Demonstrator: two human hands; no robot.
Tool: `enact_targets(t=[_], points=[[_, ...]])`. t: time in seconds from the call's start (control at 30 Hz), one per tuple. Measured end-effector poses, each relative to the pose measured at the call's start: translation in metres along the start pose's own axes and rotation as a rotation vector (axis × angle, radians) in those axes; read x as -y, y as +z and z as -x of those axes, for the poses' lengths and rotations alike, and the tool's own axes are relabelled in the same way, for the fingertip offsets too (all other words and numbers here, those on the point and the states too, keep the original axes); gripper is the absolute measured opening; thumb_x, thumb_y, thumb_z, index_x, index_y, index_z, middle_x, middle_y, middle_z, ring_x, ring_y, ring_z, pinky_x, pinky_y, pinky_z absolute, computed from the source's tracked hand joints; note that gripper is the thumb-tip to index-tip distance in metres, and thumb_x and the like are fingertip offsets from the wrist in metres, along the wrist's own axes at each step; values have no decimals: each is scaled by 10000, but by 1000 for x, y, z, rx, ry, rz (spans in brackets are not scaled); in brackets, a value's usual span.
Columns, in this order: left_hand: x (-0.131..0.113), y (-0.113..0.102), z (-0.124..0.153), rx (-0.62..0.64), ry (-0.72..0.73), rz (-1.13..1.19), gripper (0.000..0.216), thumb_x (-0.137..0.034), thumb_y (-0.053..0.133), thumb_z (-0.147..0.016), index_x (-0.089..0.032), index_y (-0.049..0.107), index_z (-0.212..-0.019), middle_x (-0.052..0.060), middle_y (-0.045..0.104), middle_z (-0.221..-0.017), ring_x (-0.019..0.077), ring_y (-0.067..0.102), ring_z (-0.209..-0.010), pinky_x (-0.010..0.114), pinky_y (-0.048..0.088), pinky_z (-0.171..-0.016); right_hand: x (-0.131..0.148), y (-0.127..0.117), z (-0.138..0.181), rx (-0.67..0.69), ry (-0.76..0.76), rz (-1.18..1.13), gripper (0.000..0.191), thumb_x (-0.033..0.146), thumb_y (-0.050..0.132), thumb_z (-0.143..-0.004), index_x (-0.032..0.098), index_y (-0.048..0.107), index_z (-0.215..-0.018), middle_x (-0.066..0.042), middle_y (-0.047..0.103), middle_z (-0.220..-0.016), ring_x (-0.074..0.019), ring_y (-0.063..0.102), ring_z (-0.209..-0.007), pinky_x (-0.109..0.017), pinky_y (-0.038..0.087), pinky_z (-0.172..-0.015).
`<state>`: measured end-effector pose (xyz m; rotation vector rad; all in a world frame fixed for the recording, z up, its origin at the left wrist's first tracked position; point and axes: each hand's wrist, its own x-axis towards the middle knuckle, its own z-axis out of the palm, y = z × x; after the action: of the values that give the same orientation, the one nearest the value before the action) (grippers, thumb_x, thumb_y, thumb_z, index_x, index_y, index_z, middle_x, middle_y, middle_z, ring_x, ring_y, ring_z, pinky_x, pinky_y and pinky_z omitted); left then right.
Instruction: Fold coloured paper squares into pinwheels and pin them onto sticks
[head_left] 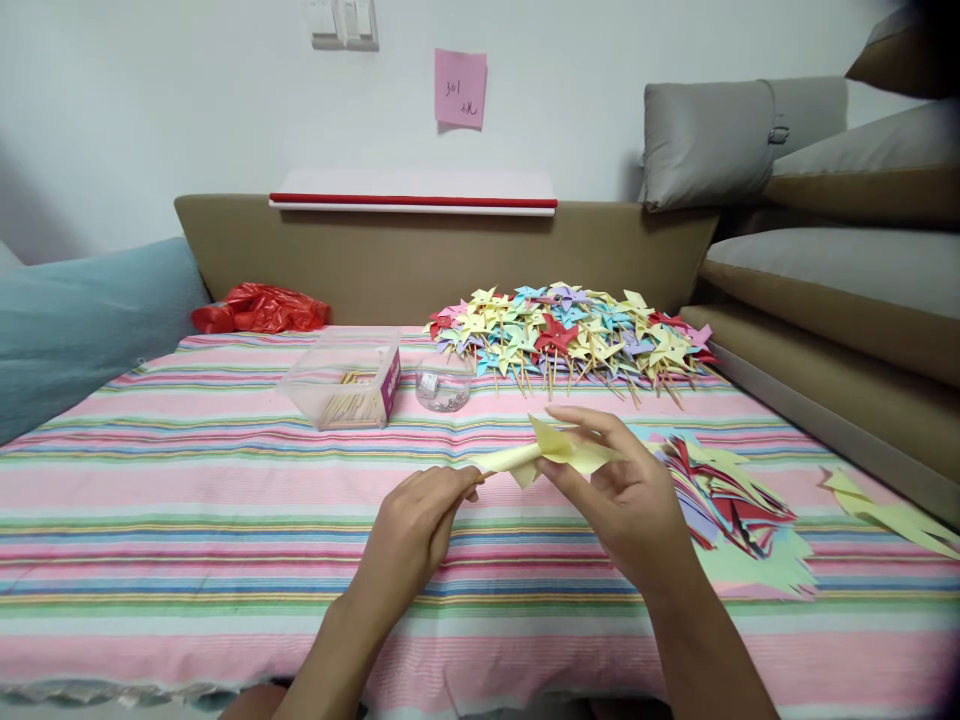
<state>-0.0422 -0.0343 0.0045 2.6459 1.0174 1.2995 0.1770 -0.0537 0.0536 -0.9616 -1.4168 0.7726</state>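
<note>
A pale yellow paper pinwheel (555, 450) is held up over the striped cloth, its blades folded in toward the middle. My right hand (626, 480) pinches it near the centre, with thumb below and fingers above. My left hand (424, 520) is closed on the thin wooden stick (487, 477) at the pinwheel's left side; most of the stick is hidden by the fingers and paper. Just right of my right hand lies a stack of cut coloured paper sheets (739, 510).
A clear plastic box (341, 380) holds wooden sticks; beside it stands a round clear tub (442, 385) with small metal pieces. Finished pinwheels (570, 335) form a heap behind. A red plastic bag (262, 308) lies far left. Yellow paper pieces (885, 510) lie at right, beside stacked cushions (840, 300).
</note>
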Motion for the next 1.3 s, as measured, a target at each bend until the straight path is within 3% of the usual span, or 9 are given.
enact_targets(t=[0.1,0.43,0.57,0.67,0.73,0.8,0.93,1.13,1.3], points=[[1,1,1,6,5,5,283,-69,457,-988,-193,588,-1206,30,729,-907,159,673,-817,275,523,-746,2,4,0,-7,55,-99,440,277,726,-879,290,556,-1285,-31,731,-941,-262,716,-940,-385,584,-770],[-1,1,2,75,-74,38,248,-141,441,-1002,-198,618,-1167,33,727,-876,168,674,-770,276,510,-718,-5,8,-1,-22,149,-165,474,337,738,-876,287,474,-1267,-11,709,-844,-209,686,-734,-312,549,-610],[-11,5,-1,189,-356,283,238,-280,426,-1036,-213,654,-1053,24,719,-839,159,663,-718,269,495,-696,-19,6,-6,-59,160,-195,681,437,775,-838,278,393,-1379,-50,741,-1005,-236,704,-981,-363,559,-857],[-14,11,-4,102,-646,602,295,-417,465,-1020,-193,651,-1073,52,749,-873,186,689,-773,298,517,-742,-32,-2,-9,-143,237,-195,752,593,669,-884,298,292,-1463,-76,718,-1211,-226,676,-1119,-397,480,-1004],[-13,14,-6,1,-804,750,363,-486,519,-983,-167,656,-1088,97,777,-950,224,709,-897,336,520,-830,-41,-5,-8,-99,322,-63,591,668,553,-923,264,479,-1347,-78,715,-1199,-224,683,-1056,-385,475,-977],[-12,16,-8,-58,-903,815,403,-513,567,-951,-149,667,-1091,121,787,-980,250,702,-1006,361,494,-919,-48,-2,-3,113,375,76,526,689,489,-943,207,654,-1076,-75,734,-1052,-221,679,-927,-363,493,-891],[-14,17,-10,-111,-969,922,420,-521,630,-906,-144,669,-1085,126,785,-1030,245,700,-1004,345,499,-902,-56,30,14,477,341,97,519,628,445,-990,181,695,-905,-53,716,-883,-201,641,-788,-330,494,-754],[-14,21,-9,-125,-1047,1050,519,-571,708,-812,-134,636,-1083,157,765,-1093,93,508,-484,257,430,-471,-62,69,24,410,308,-122,460,578,483,-991,180,630,-813,-26,634,-766,-178,605,-728,-305,485,-716],[-8,23,-13,-87,-973,1003,574,-597,721,-783,-143,663,-1131,145,771,-1065,246,704,-833,332,557,-677,-64,64,28,287,237,-47,452,551,416,-1028,203,559,-777,-8,583,-719,-160,562,-675,-292,466,-674]])
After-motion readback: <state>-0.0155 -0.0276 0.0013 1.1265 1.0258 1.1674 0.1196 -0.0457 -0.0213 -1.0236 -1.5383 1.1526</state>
